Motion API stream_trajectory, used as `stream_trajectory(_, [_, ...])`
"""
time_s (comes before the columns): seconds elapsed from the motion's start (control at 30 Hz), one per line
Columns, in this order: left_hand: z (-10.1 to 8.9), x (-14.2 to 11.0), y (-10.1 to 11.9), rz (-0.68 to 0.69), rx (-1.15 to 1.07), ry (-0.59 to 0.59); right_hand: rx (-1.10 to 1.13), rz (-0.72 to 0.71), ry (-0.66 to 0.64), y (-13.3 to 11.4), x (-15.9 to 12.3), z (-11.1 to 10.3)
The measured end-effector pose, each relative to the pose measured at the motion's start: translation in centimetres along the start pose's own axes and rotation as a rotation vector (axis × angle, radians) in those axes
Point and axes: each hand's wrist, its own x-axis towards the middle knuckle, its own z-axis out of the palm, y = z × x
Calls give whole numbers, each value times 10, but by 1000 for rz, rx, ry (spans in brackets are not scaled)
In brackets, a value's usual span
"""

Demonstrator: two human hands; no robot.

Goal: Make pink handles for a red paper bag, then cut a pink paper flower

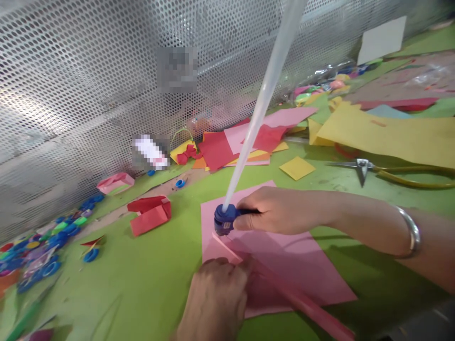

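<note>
My right hand [272, 210] is wrapped round a small blue glue gun [223, 220]. From its back end a long, cloudy white glue stick [261, 106] rises, leaning to the right. The gun's nozzle points down at a pink paper sheet [313, 265] lying on the table, close to a narrow folded edge. My left hand [222, 293] has its fingers curled and pressed on that folded pink strip [302, 303], just below the gun. The strip runs diagonally down to the right, past the sheet.
Scissors with yellow handles [366, 168] lie at the right. A folded red paper box [151, 215] and a pink one [115, 183] stand left. Coloured rings and small pieces [59, 237] line the left side. A perforated metal panel [88, 85] bounds the green table [156, 274].
</note>
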Motion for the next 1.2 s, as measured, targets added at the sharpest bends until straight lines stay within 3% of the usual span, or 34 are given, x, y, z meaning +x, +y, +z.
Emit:
stream_trajectory(0.17, [0,-2,0,0,24,-3,-54,60,-36,-2,-7,-8])
stream_trajectory(0.37, [9,-5,-4,54,22,97,-38,95,-26,-6,-10,-8])
stream_trajectory(0.5, [13,-7,-5,-29,49,192,-29,102,-21,-8,-10,-6])
stream_trajectory(0.77, [8,-8,-4,-208,75,-45,25,142,-80,-4,-10,-6])
stream_trajectory(1.2, [-1,-2,3,-328,18,-98,-108,157,-32,-8,-24,-5])
